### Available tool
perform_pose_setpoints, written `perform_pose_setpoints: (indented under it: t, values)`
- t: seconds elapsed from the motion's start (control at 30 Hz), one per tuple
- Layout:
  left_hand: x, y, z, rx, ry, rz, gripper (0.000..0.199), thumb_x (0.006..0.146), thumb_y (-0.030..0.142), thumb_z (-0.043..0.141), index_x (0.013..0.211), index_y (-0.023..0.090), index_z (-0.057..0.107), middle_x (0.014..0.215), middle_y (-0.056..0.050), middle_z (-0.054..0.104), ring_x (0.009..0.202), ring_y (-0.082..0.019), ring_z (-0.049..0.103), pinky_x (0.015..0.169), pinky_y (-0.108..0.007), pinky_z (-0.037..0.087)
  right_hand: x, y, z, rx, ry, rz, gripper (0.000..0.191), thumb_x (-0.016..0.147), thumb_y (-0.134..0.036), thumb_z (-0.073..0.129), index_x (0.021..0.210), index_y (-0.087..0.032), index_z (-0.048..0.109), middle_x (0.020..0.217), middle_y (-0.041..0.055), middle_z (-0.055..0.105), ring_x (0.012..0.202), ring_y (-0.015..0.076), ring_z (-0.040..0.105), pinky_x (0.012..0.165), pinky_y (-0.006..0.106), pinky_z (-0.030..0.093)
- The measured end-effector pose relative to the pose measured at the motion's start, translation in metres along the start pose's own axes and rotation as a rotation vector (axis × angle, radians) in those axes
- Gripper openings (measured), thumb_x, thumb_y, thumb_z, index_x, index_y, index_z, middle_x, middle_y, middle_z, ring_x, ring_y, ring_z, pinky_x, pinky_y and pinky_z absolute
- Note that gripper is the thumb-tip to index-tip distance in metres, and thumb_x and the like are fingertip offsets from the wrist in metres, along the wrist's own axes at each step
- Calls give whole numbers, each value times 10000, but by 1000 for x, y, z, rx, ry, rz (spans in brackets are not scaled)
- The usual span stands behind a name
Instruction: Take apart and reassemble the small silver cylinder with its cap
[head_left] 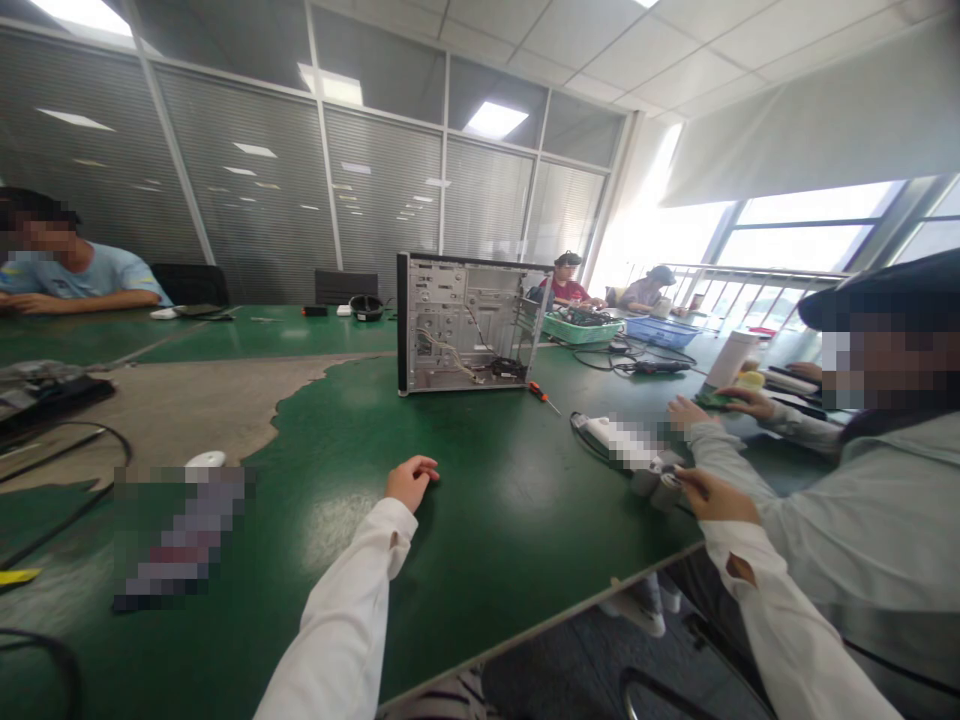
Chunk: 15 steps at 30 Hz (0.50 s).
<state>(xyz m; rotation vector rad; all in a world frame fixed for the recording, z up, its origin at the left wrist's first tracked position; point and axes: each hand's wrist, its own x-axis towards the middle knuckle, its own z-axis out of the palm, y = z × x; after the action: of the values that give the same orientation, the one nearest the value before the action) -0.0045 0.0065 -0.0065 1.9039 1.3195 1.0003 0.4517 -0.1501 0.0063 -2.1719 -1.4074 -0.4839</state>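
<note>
My left hand [412, 484] rests on the green table in front of the computer case, its fingers loosely curved and apart, with nothing in them. Over the table's right part, my right hand [718, 498] has its thumb and fingers on a small grey cylinder [666, 490]. Just beyond this cylinder lies a whitish object [619, 441], partly blurred out, with a dark cable around it. The computer case [471, 325] stands upright, its open side showing bare metal and loose wires. A screwdriver with an orange-black handle [538, 391] lies by its lower right corner.
A person in a cap [862, 480] sits close on my right, hands near a green item. Behind the case are a green basket [583, 330] and a blue basket [660, 332]. A white mouse [205, 460], cables and a worn table patch [202, 400] are left. Other people sit farther off.
</note>
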Motion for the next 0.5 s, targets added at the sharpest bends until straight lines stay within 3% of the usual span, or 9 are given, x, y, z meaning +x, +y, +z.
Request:
perform_pose_setpoints:
  t: [0.17,0.37,0.5]
  values:
    - [0,2,0,-7,-2,-2,265,614,126,389,796,172,576,680,2,657,700,-132,599,694,-253,432,2,9,4,-26,-81,20,214,688,-214,427,825,-227,591,887,52,610,734,215,566,583,300,423]
    - [-2,3,-1,-7,-2,-1,266,617,118,391,795,170,581,677,1,657,698,-136,599,699,-264,434,9,7,10,-76,8,-85,279,694,-255,413,930,-202,554,909,62,593,775,209,548,692,312,421]
    - [-3,8,-2,-62,15,-15,239,618,109,413,774,165,584,663,-3,652,695,-136,598,697,-258,442,28,-1,17,-151,-122,-125,342,681,-336,450,978,-195,545,977,84,574,852,238,527,687,333,411]
